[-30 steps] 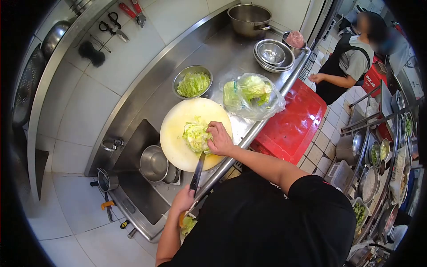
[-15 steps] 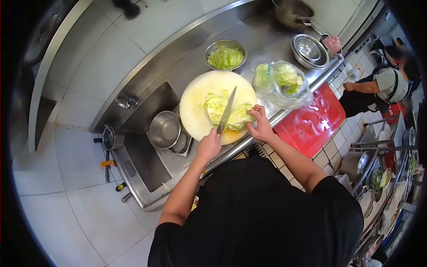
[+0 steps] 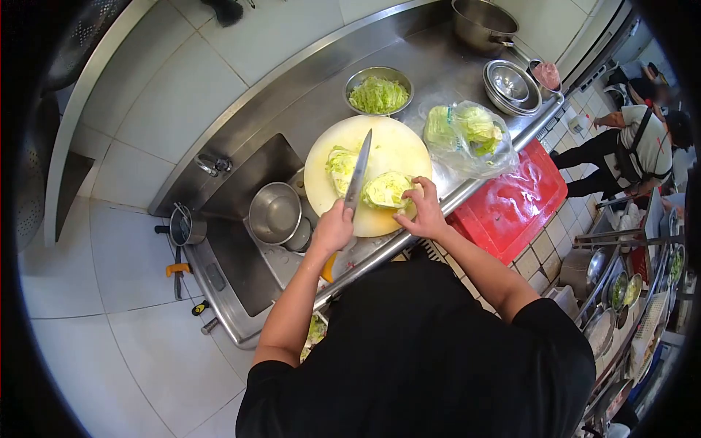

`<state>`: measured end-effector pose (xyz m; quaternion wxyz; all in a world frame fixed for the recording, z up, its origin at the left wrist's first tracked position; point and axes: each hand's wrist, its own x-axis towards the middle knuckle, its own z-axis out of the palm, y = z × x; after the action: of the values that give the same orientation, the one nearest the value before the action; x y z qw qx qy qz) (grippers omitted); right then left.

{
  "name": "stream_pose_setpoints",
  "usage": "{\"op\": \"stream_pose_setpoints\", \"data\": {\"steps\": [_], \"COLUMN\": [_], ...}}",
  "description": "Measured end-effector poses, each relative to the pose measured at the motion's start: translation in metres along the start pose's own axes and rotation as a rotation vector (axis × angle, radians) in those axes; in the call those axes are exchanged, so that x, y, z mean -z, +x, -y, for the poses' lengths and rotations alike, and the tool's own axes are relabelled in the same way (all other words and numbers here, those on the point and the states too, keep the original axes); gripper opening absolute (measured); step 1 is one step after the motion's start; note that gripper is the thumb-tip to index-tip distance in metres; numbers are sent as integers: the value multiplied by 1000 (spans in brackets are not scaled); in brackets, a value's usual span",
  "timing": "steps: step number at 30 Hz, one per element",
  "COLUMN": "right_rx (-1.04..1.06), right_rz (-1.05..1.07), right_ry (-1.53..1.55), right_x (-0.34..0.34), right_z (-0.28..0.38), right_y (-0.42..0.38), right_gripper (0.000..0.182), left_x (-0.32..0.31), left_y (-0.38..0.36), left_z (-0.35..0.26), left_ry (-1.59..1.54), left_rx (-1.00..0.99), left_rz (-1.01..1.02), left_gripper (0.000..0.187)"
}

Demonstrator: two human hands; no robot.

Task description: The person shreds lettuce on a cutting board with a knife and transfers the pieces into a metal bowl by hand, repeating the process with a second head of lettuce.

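Observation:
My left hand [image 3: 334, 228] is closed round the handle of a kitchen knife [image 3: 360, 169], its blade pointing away from me over the round cutting board [image 3: 400, 139]. Two pieces of pale green cabbage lie on the board, one on each side of the blade. The left cabbage piece [image 3: 339, 168] is partly covered by the knife. On the right cabbage piece [image 3: 385, 191], my right hand [image 3: 425, 210] rests with curved fingers and thumb gripping its right end. Behind the board stands a metal bowl [image 3: 353, 102] of shredded cabbage [image 3: 378, 95].
Right of the board lies a plastic bag [image 3: 489, 160] with more cabbage. Stacked metal bowls [image 3: 504, 80] and a pot [image 3: 478, 29] stand farther back. A sink [image 3: 252, 259] with a steel pot [image 3: 275, 213] is at left. A co-worker [image 3: 631, 146] stands at right, beyond a red lid-like surface [image 3: 511, 204].
The knife has moved left, away from the right cabbage piece, and the two pieces are now apart. The right piece shows its cut face more. The co-worker has shifted position.

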<state>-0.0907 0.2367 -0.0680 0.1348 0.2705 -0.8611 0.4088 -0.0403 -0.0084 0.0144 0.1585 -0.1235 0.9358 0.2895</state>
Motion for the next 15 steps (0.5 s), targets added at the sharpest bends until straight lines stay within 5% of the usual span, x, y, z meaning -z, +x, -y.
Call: {"op": "stream_pose_setpoints", "data": {"steps": [3,6,9,15], "right_rx": [126,157,76,124], "right_rz": [-10,81,254,53], "right_ry": [-5,-60,-43,-105], "right_x": [-3,-11,-17,-34], "right_z": [-5,-9,-4,-3], "right_y": [11,25,28,25], "right_gripper": [40,35,30,36], "left_x": [-15,-27,-27,-10], "left_y": [-16,-13,-9,-24], "left_z": [-7,-2,4,10], "left_ry": [-615,-758,-795,-637], "left_rx": [98,150,194,228], "left_rz": [193,325,359,338], "left_gripper": [21,20,20,23]}}
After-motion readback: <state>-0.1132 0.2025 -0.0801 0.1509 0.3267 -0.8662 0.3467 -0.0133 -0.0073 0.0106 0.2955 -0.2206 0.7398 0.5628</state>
